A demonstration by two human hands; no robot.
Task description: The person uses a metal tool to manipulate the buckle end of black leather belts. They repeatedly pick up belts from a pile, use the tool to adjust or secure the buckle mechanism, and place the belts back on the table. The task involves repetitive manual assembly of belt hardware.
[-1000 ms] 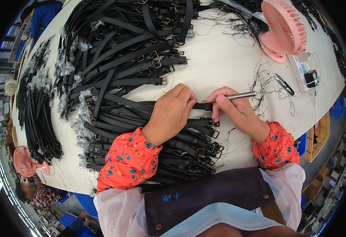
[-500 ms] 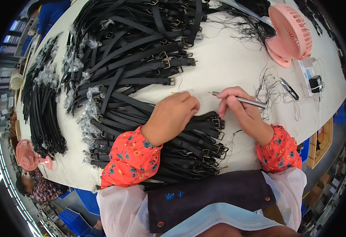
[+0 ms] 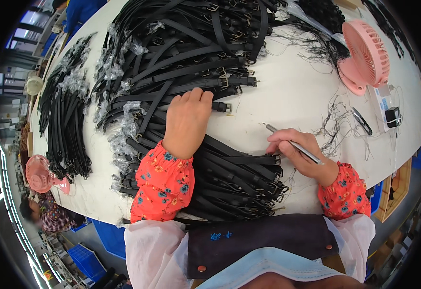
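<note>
My left hand (image 3: 187, 123) reaches over the middle of the table, its fingers curled onto a black belt (image 3: 221, 107) whose buckle end pokes out to the right. The fingertips are hidden behind the hand. My right hand (image 3: 303, 149) holds a slim silver pen-shaped tool (image 3: 308, 153), its thin tip pointing up and left, apart from the belts. Below it lies a thick bundle of black belts (image 3: 239, 178), buckles toward the right. Farther off, a large heap of black belts (image 3: 186, 60) spreads across the table, with clear plastic wrap (image 3: 124, 123) on their left ends.
A pink fan (image 3: 367, 53) stands at the far right, by a white power strip (image 3: 379, 103) and a dark-handled cutter (image 3: 362, 120). Loose black threads (image 3: 338, 125) lie nearby. On the left are another belt bundle (image 3: 68, 130) and a second pink fan (image 3: 39, 173). People sit beyond.
My left hand has moved left and away from me, from beside the tool's tip onto the belts. My right hand has lowered slightly with the tool. The whole view has shifted a little.
</note>
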